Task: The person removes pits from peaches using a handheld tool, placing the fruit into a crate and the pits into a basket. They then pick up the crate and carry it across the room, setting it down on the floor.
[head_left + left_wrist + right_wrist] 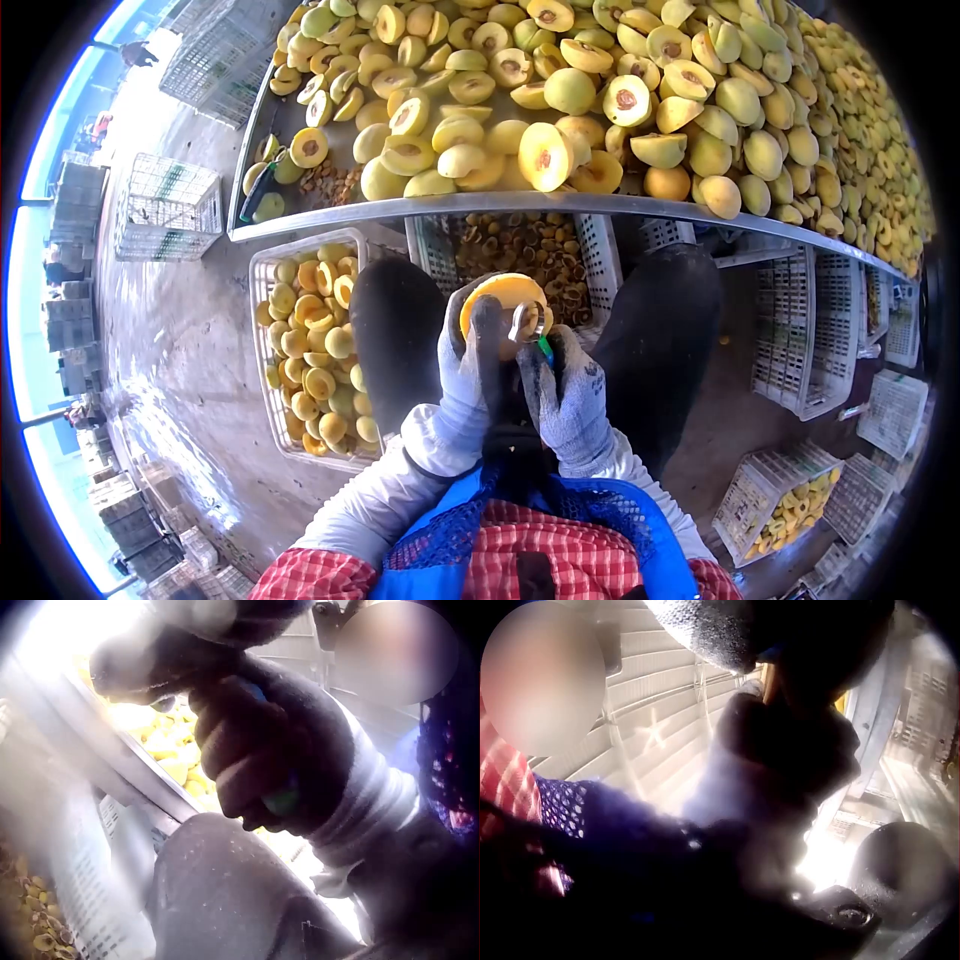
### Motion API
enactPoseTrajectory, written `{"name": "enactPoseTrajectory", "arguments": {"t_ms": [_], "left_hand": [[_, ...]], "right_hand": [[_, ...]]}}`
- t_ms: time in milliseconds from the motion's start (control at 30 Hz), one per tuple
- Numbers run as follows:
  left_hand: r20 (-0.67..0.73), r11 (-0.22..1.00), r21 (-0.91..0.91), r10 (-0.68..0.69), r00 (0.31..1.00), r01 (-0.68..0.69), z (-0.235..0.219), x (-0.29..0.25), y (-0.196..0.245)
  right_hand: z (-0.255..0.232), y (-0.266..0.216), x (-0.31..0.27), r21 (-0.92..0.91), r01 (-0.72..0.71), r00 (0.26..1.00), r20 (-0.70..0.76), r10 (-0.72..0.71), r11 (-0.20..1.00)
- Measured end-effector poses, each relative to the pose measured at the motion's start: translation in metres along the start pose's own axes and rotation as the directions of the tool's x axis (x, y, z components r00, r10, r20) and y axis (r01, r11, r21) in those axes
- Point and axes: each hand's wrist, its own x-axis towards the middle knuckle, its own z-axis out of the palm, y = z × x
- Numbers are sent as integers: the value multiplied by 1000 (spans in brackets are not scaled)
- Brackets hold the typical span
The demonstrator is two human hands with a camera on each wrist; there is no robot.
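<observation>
In the head view a halved yellow fruit (pixel 512 290) is gripped in my gloved left hand (pixel 468 360), its thumb across the cut side. My gloved right hand (pixel 572 405) holds a tool with a green handle (pixel 545 349); the tool's curved metal end (pixel 526 322) is at the fruit's lower right edge. The left wrist view shows the dark curled right hand (pixel 262 750) around the green-marked handle, with part of the left hand above it. The right wrist view is very dark; the left hand (pixel 780 742) shows only as a silhouette.
A metal-edged table (pixel 560 203) heaped with halved fruit (pixel 545 155) stands ahead. Below it is a crate of dark scraps (pixel 602 255). At the left, a white crate (pixel 262 345) holds fruit halves. More crates (pixel 765 500) stand on the floor at the right.
</observation>
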Motion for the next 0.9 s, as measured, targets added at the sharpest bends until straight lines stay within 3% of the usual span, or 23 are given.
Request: {"name": "enactPoseTrajectory", "arguments": {"t_ms": [100,300,400,433,533,567,600,667,700,733,767,800,833,867,900], "left_hand": [[-69,993,108,64,996,-56,5,-5,-1],[52,954,150,254,966,-259,-5,-4,-11],[110,971,110,202,973,-213,0,-7,-7],[96,978,165,112,989,-127,2,-7,-4],[319,985,134,-143,937,105,-4,10,18],[360,966,121,-255,897,227,-7,19,27],[330,976,168,-189,925,139,-7,21,24],[279,963,268,-47,959,-31,-6,23,11],[307,959,249,52,950,-132,-6,21,7],[312,923,321,108,944,-212,-6,22,3],[346,949,257,88,934,-185,-6,20,3],[376,969,191,73,924,-155,-6,17,4],[392,987,155,-15,920,-49,-7,17,6],[410,991,119,-100,907,56,-7,16,7],[398,984,25,-170,902,174,-7,11,5]], "right_hand": [[3,3,-2,-35,48,998,-34,-49,998],[9,13,-12,78,171,985,-28,-169,982],[8,23,-14,88,213,977,-10,-213,973],[7,26,-14,94,218,976,0,-219,971],[11,51,-15,197,41,990,122,-66,980],[19,67,-20,98,166,984,51,-172,981],[28,75,-22,-8,286,958,-8,-286,958],[28,78,-27,112,37,994,94,-48,993],[14,50,-24,264,-354,913,308,269,897],[9,48,-26,537,-497,840,494,222,682],[4,46,-27,674,-682,727,667,163,283],[0,43,-28,594,-802,587,804,100,-65],[4,39,-23,485,-819,545,824,-154,-306],[6,33,-20,296,-815,519,756,-400,-497],[1,28,-21,416,-829,512,833,-209,-373]]}}
